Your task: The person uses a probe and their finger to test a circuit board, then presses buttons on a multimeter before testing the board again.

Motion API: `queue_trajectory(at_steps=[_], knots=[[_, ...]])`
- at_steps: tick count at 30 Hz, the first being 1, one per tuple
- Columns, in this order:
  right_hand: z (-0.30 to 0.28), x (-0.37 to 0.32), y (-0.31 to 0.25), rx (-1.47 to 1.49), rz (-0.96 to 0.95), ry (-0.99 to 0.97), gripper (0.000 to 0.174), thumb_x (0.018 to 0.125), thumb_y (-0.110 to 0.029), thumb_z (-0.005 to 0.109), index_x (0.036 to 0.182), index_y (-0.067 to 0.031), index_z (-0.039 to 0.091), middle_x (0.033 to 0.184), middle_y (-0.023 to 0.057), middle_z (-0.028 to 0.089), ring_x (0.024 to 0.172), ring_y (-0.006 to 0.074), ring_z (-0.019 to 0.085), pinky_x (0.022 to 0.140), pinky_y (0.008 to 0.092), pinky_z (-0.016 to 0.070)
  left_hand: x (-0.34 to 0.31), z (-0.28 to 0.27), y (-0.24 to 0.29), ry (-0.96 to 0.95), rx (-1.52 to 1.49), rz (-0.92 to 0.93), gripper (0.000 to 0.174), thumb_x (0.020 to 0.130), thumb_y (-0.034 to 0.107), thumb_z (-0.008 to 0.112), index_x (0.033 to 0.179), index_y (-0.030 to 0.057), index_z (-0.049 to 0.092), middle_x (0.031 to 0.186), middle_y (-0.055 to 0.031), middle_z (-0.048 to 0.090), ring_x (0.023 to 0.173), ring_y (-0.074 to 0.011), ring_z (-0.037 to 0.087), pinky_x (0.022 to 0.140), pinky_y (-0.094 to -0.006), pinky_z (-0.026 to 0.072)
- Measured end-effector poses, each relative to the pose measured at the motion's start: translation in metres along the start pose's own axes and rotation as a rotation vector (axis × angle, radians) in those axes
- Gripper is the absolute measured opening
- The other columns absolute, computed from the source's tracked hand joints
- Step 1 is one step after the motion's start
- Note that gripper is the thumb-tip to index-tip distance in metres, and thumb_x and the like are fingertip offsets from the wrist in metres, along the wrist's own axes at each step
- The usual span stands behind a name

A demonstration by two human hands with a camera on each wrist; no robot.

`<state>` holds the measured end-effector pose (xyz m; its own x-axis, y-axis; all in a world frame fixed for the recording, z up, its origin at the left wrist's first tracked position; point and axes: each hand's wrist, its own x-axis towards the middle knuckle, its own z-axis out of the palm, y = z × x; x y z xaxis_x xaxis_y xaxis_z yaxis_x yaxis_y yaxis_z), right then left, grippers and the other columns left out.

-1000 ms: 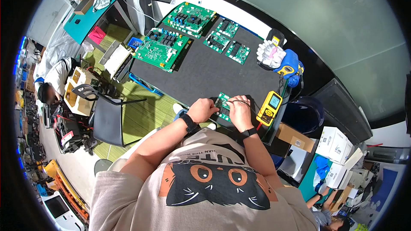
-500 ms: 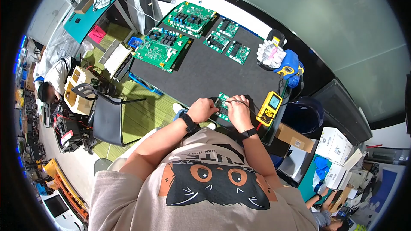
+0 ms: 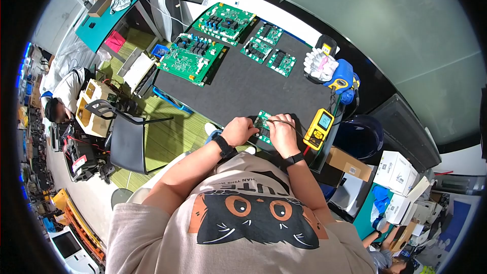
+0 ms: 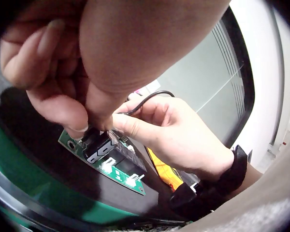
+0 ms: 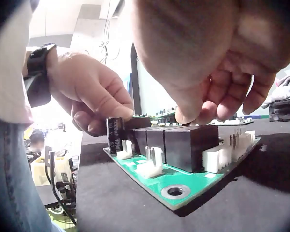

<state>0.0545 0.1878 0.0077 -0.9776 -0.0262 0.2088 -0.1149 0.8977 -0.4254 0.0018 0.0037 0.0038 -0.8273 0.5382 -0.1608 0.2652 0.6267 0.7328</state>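
Note:
A small green circuit board (image 3: pixel 264 135) lies on the dark mat near the table's front edge. My left hand (image 3: pixel 239 131) pinches its left edge between thumb and forefinger, close beside the black capacitor (image 5: pixel 115 135). From the other side my right hand (image 3: pixel 283 134) reaches over the board, fingertips together above the black block components (image 5: pixel 186 147). A thin black lead (image 4: pixel 157 92) runs from those fingertips back over the hand; its tip is hidden. Right of this hand lies a yellow handheld meter (image 3: pixel 318 129) with a lit display.
Large green circuit boards (image 3: pixel 190 60) lie at the table's far left. Beside them are three small boards (image 3: pixel 282 62). Pale gloves (image 3: pixel 320 64) and a blue device (image 3: pixel 343 74) occupy the right side. A black chair (image 3: pixel 128 142) stands left of the table.
My right hand has shifted slightly left over the board, and the black lead across it has moved with it. My left hand and the board stay in place.

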Motion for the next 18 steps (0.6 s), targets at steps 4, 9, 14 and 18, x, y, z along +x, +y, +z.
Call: queue_trajectory(at_steps=[4, 9, 14, 18], knots=[[-0.0001, -0.0004, 0.0007, 0.005, -0.008, 0.026, 0.013, 0.087, -0.018, 0.063, 0.091, -0.0068, 0.068, 0.092, 0.0077, 0.064, 0.093, 0.0284, 0.058, 0.083, 0.0415, 0.0447, -0.0004, -0.0009, 0.0014, 0.003, 0.000, -0.001, 0.030, 0.082, 0.029, 0.073, 0.077, -0.0004, 0.069, 0.072, -0.0206, 0.066, 0.068, -0.0364, 0.066, 0.062, -0.0416, 0.0519], [0.0000, -0.0017, 0.0026, 0.004, -0.004, 0.015, 0.013, 0.087, -0.018, 0.063, 0.091, -0.0067, 0.068, 0.092, 0.0077, 0.064, 0.094, 0.0286, 0.058, 0.083, 0.0417, 0.0448, -0.0016, -0.0034, 0.0057, -0.033, -0.007, -0.059, 0.029, 0.082, 0.028, 0.071, 0.078, -0.0001, 0.069, 0.076, -0.0216, 0.066, 0.075, -0.0381, 0.066, 0.069, -0.0439, 0.0522], [-0.0011, -0.0003, 0.0025, 0.012, -0.006, -0.002, 0.013, 0.086, -0.018, 0.064, 0.089, -0.0061, 0.068, 0.091, 0.0086, 0.064, 0.094, 0.0288, 0.058, 0.083, 0.0417, 0.0447, -0.0025, -0.0021, 0.0054, -0.023, -0.017, -0.061, 0.029, 0.082, 0.029, 0.071, 0.078, -0.0001, 0.069, 0.075, -0.0218, 0.066, 0.075, -0.0384, 0.066, 0.069, -0.0440, 0.0522], [-0.0012, 0.0021, 0.0022, 0.013, -0.014, -0.012, 0.011, 0.085, -0.016, 0.064, 0.089, -0.0061, 0.068, 0.091, 0.0089, 0.064, 0.093, 0.0290, 0.058, 0.083, 0.0417, 0.0446, -0.0021, -0.0040, 0.0070, -0.023, -0.023, -0.067, 0.029, 0.081, 0.028, 0.072, 0.078, -0.0004, 0.069, 0.075, -0.0219, 0.066, 0.074, -0.0386, 0.066, 0.069, -0.0441, 0.0522]])
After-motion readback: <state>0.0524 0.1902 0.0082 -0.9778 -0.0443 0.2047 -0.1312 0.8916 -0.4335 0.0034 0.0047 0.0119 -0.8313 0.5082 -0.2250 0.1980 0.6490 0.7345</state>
